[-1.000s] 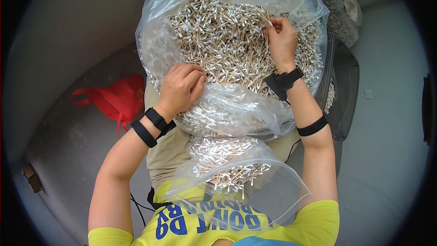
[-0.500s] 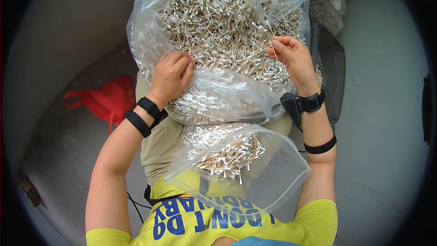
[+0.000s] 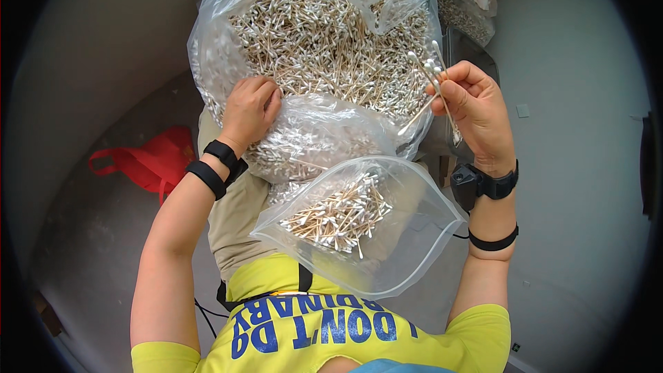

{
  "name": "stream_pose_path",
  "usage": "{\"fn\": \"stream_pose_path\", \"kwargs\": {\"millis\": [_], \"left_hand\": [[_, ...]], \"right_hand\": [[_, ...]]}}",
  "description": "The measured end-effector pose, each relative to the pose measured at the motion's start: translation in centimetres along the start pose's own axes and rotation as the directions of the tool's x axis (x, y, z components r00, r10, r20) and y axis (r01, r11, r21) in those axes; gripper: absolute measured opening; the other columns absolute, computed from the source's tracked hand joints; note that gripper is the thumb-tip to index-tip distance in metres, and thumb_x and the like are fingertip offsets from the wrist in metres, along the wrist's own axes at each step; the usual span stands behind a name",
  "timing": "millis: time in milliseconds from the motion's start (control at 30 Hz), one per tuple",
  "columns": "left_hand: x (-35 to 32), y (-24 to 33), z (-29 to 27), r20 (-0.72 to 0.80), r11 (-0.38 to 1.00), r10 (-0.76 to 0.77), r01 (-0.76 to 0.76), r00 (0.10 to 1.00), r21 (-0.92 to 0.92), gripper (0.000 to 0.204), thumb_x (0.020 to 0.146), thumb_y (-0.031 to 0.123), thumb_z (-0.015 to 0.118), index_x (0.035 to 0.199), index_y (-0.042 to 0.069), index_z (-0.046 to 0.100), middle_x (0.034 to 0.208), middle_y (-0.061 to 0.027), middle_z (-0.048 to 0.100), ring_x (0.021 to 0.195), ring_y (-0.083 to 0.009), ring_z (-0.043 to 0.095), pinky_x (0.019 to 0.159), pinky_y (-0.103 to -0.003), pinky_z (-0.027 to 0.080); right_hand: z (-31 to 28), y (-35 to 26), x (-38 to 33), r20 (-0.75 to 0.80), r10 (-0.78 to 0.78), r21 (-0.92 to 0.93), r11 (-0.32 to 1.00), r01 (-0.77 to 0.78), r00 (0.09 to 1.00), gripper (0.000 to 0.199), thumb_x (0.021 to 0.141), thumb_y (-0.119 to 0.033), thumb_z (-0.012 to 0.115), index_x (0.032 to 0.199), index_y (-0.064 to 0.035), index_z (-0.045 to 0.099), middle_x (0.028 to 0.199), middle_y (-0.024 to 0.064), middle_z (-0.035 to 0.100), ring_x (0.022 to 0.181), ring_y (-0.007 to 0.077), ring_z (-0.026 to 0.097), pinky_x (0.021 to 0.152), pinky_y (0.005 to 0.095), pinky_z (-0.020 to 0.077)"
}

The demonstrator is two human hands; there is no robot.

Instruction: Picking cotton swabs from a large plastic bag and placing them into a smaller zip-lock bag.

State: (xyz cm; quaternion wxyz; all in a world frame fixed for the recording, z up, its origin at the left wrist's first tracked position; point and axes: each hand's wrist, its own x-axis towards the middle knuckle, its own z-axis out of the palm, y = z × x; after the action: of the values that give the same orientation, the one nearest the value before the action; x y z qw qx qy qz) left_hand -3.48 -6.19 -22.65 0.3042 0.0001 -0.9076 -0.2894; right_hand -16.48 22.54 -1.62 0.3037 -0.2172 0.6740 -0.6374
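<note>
Pinching cotton swabs (image 3: 431, 67) in right grip (image 3: 478, 110), ends splayed outside; left grip (image 3: 248, 112): cannot tell.

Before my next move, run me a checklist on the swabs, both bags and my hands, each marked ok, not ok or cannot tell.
1. Right hand gripping cotton swabs: ok, several between thumb and fingers.
2. Held swabs lined up: not ok, they splay in different directions.
3. Exact count held: cannot tell, they overlap.
4. Left hand at the large bag: ok, by its near-left edge.
5. Smaller clear bag open: ok, its mouth gapes, swabs inside.
</note>
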Motion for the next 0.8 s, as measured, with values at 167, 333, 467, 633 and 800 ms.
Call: {"fn": "stream_pose_path", "kwargs": {"millis": [167, 333, 467, 633, 800], "left_hand": [[-0.3, -0.1, 0.0, 0.008, 1.000, -0.001, 0.001, 1.000, 0.007, 0.007, 0.087, 0.010, 0.062, 0.086, 0.004, 0.065, 0.091, -0.0085, 0.065, 0.088, -0.0295, 0.063, 0.085, -0.040, 0.048], [-0.3, -0.3, 0.4, 0.030, 1.000, 0.000, 0.000, 1.000, 0.020, 0.010, 0.087, 0.013, 0.063, 0.087, 0.004, 0.066, 0.092, -0.0098, 0.065, 0.089, -0.0300, 0.063, 0.086, -0.041, 0.048], [-0.3, -0.5, 0.2, 0.012, 0.999, 0.019, -0.019, 1.000, 0.033, 0.011, 0.089, 0.012, 0.060, 0.086, 0.004, 0.067, 0.092, -0.0078, 0.066, 0.088, -0.0286, 0.063, 0.084, -0.039, 0.049], [-0.6, -0.8, 0.0, 0.021, 0.999, 0.016, -0.017, 1.000, 0.048, 0.011, 0.090, 0.012, 0.059, 0.086, 0.005, 0.067, 0.092, -0.0073, 0.066, 0.088, -0.0283, 0.063, 0.084, -0.039, 0.048], [-0.1, -0.4, 0.7, 0.019, 0.999, 0.040, -0.041, 0.999, 0.021, 0.010, 0.087, 0.014, 0.063, 0.088, 0.004, 0.066, 0.091, -0.0087, 0.066, 0.087, -0.0297, 0.063, 0.085, -0.039, 0.049]], "right_hand": [[2.3, -3.4, -4.1, 0.078, -0.031, -0.044, 0.998, 0.035, 0.996, 0.012, 0.090, -0.004, 0.070, 0.097, 0.0016, 0.063, 0.091, 0.0131, 0.071, 0.076, 0.0158, 0.071, 0.070, 0.0260, 0.0599], [5.0, -3.2, -7.7, 0.126, -0.020, -0.097, 0.995, 0.033, 0.992, 0.011, 0.086, 0.004, 0.071, 0.094, 0.0045, 0.063, 0.091, 0.0135, 0.070, 0.080, 0.0182, 0.071, 0.069, 0.0276, 0.0607], [7.3, -2.0, -8.8, 0.162, -0.092, -0.602, 0.780, 0.172, 0.983, 0.013, 0.080, 0.001, 0.075, 0.090, 0.0018, 0.067, 0.093, 0.0120, 0.071, 0.076, 0.0202, 0.072, 0.067, 0.0281, 0.0586], [8.4, -1.9, -8.9, 0.299, -0.302, -0.830, 0.386, 0.403, 0.905, 0.013, 0.076, -0.001, 0.076, 0.087, -0.0028, 0.070, 0.091, 0.0093, 0.070, 0.076, 0.0220, 0.069, 0.066, 0.0280, 0.0553], [4.0, -3.0, -9.1, 0.086, -0.478, -0.877, 0.380, 0.294, 0.874, 0.016, 0.082, -0.001, 0.074, 0.097, 0.0011, 0.072, 0.090, 0.0068, 0.071, 0.079, 0.0138, 0.067, 0.069, 0.0264, 0.0545]]}}
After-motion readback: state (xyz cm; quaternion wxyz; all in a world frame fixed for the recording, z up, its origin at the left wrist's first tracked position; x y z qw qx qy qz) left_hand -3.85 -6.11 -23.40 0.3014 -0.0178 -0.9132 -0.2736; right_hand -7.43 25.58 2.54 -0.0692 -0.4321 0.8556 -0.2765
